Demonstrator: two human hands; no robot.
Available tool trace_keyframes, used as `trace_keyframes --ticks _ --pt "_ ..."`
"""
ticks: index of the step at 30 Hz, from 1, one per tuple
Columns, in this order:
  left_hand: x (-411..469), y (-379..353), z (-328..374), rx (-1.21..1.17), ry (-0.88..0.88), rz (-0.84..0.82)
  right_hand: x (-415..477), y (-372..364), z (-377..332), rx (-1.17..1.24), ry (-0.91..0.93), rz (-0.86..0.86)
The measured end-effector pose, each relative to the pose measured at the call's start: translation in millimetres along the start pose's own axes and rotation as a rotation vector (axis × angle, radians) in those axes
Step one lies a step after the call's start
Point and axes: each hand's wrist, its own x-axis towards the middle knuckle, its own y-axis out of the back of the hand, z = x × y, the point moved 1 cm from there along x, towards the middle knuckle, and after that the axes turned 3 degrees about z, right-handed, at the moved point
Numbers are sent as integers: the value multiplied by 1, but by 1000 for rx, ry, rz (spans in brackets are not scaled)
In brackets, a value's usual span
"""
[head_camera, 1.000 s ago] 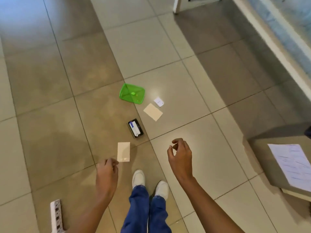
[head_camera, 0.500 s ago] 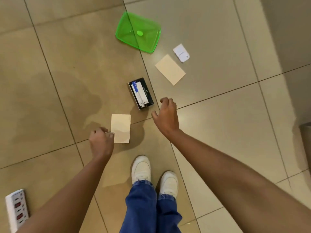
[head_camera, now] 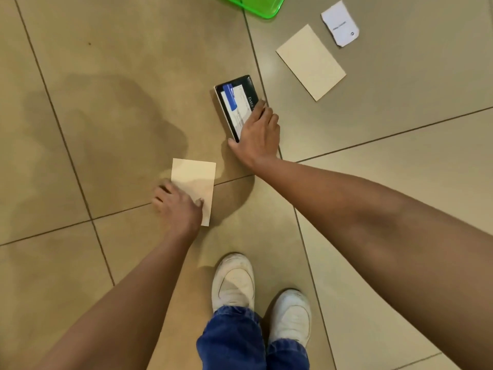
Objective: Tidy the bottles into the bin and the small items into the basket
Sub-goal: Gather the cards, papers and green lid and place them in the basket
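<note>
A small black box with a blue and white label lies on the tiled floor at centre. My right hand rests over its near end, thumb on one side and fingers on the other. A cream card lies lower left of it. My left hand presses on that card's left edge, thumb on top. A second cream card and a torn white paper scrap lie at the upper right. The corner of a green plastic container shows at the top edge.
My two white shoes and blue jeans stand on the beige floor tiles just below my hands. No bottles are in view.
The camera dropped much closer to the floor. My right hand reached forward onto the black box. My left hand slid onto the near cream card's edge.
</note>
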Motion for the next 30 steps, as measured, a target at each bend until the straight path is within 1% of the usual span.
trace_keyframes --ticks 2,5,6,8,10,12,14,18,20,22,24,27,30 --pt "2 -5 2 -54 23 6 -4 -2 7 8 26 29" --pt "0 -2 1 -302 80 17 -16 7 23 -4 69 68" --pt "-2 1 0 -341 94 20 -22 13 29 -7 71 80" --pt "-9 8 0 -308 138 -19 -35 25 40 -1 69 94" --pt "-17 12 4 -271 220 -46 -48 36 50 5 71 112" --pt "-22 15 9 -327 338 -27 -56 43 61 9 79 139" --pt "-21 12 14 -368 381 16 -61 48 72 18 82 164" --pt "-16 1 14 -353 344 36 -67 49 86 43 83 186" --pt "-13 -1 11 -422 326 7 -70 50 88 56 69 199" --pt "-10 -2 7 -492 348 -28 -73 51 88 72 53 209" --pt "-14 -2 5 -480 332 -32 -77 54 88 80 42 213" --pt "-31 9 6 -525 305 9 -87 65 88 112 29 206" --pt "-58 34 12 -608 271 23 -107 89 90 137 -3 204"
